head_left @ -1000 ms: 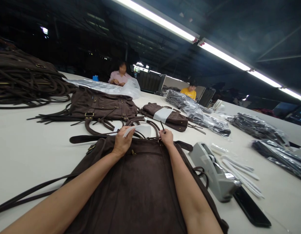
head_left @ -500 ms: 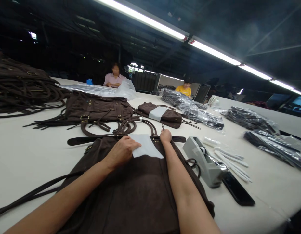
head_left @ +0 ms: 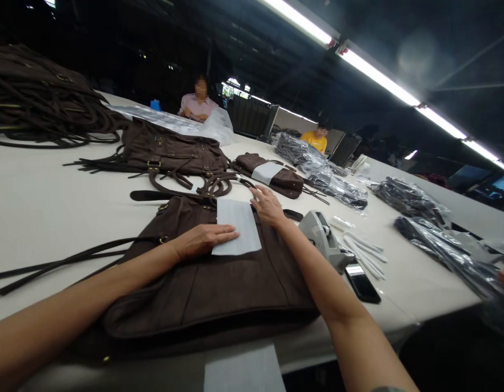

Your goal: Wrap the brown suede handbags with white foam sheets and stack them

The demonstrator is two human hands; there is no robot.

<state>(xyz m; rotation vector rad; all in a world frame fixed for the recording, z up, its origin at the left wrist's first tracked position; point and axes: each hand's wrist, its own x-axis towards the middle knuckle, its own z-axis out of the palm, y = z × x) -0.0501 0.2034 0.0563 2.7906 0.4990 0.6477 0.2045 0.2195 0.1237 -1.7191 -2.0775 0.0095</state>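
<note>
Right hand (head_left: 268, 204) now nearer handles (head_left: 247, 183), tape dispenser (head_left: 319, 238) beside forearm (head_left: 307, 261)

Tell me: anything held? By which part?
The left hand grips nothing; it lies on the white sheet. I can't tell whether the right hand, at the bag handle, grips it.

There are three unpiled brown bags (head_left: 235, 286) (head_left: 176, 152) (head_left: 288, 185), two pale sheets (head_left: 246, 226) (head_left: 244, 373) up close, one tape dispenser (head_left: 318, 237), one phone (head_left: 363, 284)

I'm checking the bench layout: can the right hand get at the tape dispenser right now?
Probably yes: the dispenser stands close beside the right forearm, nothing seen lying on it; the right hand, by the paper, need only draw back.
</note>
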